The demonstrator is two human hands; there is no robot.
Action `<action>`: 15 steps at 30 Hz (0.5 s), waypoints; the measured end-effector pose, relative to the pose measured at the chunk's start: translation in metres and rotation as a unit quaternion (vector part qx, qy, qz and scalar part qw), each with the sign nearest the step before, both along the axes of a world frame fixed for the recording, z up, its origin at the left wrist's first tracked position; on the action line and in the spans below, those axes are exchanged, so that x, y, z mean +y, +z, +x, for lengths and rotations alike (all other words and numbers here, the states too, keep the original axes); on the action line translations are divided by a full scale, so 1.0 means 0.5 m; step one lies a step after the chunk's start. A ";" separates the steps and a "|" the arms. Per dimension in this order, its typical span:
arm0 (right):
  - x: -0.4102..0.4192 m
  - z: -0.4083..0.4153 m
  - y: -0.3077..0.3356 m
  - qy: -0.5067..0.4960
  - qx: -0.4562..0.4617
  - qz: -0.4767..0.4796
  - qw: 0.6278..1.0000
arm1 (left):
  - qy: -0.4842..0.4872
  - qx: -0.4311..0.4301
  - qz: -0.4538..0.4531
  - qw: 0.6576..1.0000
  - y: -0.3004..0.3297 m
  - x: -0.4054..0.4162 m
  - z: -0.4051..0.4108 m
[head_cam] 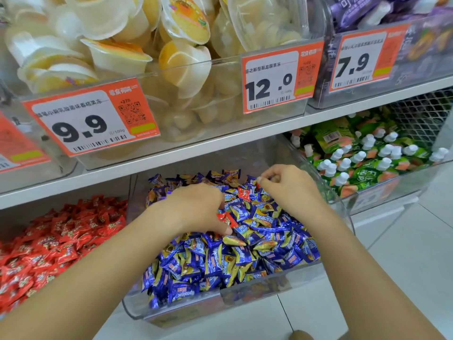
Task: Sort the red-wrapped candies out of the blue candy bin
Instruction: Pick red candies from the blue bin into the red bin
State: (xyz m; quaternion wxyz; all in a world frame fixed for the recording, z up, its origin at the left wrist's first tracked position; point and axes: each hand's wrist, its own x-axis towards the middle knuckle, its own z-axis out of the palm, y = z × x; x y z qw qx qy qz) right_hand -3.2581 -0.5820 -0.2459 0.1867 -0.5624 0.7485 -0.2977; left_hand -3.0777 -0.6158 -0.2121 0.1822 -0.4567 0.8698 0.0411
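Orange price tags on the upper shelf point(220, 141) read 9.9 point(90, 119), 12.0 point(277, 79) and 7.9 point(362, 62), each with a barcode, a QR code and small Chinese print too fine to read. Behind them stand clear bins of pale jelly cups point(147, 52) and purple packets point(367, 8). Below, the clear blue candy bin point(245, 300) holds blue and yellow wrapped sweets point(232, 256). The left hand point(198, 207) reaches in, its grip pinching a red-wrapped candy point(226, 219) on top of the pile. The right hand point(289, 185) hangs over the back of the bin, fingers curled; what it holds I cannot tell. Another red candy point(244, 193) lies between the hands. Left is a bin of red candies point(56, 244), right green pouches with white caps point(367, 158). The floor point(404, 253) is white tile.
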 end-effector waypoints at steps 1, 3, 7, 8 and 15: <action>-0.010 0.004 -0.007 -0.001 -0.012 0.013 1.000 | -0.005 0.002 -0.009 1.000 -0.010 0.004 0.002; -0.026 0.014 -0.022 0.004 -0.019 0.049 0.999 | -0.009 0.019 -0.020 1.000 -0.018 0.007 0.013; -0.049 0.035 -0.041 0.032 0.094 0.081 0.992 | -0.006 0.070 0.001 0.998 -0.021 0.008 0.038; -0.052 0.040 -0.045 0.044 0.120 0.084 0.988 | -0.001 0.088 0.005 0.996 -0.023 0.007 0.046; -0.069 0.055 -0.058 0.111 0.116 0.107 0.981 | 0.168 0.370 0.097 0.909 -0.026 -0.009 0.098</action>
